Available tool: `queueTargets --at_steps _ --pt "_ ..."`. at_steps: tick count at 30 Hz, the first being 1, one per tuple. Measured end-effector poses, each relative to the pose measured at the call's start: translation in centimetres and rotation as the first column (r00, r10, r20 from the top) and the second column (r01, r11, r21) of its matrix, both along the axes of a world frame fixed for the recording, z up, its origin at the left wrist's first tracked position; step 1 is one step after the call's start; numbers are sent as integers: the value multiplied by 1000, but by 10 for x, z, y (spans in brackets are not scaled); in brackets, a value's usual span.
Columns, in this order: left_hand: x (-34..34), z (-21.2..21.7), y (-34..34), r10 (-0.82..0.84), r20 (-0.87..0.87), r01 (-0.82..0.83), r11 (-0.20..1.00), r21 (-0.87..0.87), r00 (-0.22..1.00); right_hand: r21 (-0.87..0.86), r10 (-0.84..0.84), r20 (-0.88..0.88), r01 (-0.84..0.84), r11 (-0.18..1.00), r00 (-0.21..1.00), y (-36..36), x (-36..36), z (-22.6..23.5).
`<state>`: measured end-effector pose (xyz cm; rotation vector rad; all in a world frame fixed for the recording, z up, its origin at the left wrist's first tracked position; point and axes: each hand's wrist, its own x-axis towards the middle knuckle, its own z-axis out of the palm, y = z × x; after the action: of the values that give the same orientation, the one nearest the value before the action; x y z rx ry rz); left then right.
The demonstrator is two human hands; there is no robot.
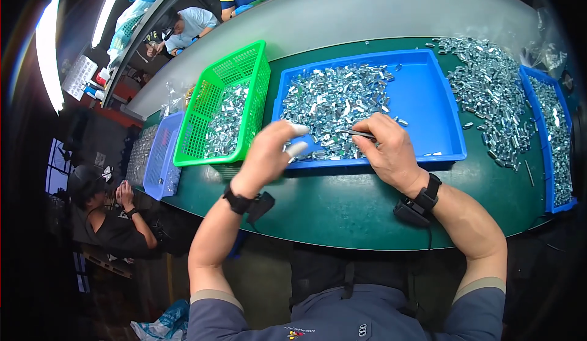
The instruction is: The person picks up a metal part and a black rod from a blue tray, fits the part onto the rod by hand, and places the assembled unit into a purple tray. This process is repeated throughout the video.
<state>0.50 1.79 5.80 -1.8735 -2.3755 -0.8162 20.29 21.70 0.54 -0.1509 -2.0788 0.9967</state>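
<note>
A blue tray (pixel 437 106) on the green table holds a heap of small silver metal parts (pixel 333 106). My right hand (pixel 391 151) rests on the tray's near rim, pinching a thin dark pointed tool (pixel 358 134) that points left into the heap. My left hand (pixel 272 154) is blurred, raised just over the tray's near left corner, with white covers on two fingertips (pixel 298 139); whether it holds a part I cannot tell. Both wrists wear black bands.
A green basket (pixel 251 66) of the same parts stands left of the tray, a lilac tray (pixel 160 157) beyond it. Loose parts (pixel 489 90) lie right, beside another blue tray (pixel 553 133). Other people sit at the left and far side.
</note>
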Motion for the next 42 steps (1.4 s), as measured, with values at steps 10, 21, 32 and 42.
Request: queueTargets --at_steps 10,21,32,42 --pt "10 -34 26 -17 93 29 991 -128 996 13 57 51 -58 998 997 1 -5 -7" --pt "27 -44 18 37 400 -95 988 125 916 117 49 70 -57 992 996 3 -6 -10" --pt "35 -50 20 3 366 -66 985 159 931 61 80 115 -88 994 990 -2 -5 -3" --pt "35 -51 20 -28 366 -46 980 194 930 95 70 213 -92 991 975 -4 -5 -2"
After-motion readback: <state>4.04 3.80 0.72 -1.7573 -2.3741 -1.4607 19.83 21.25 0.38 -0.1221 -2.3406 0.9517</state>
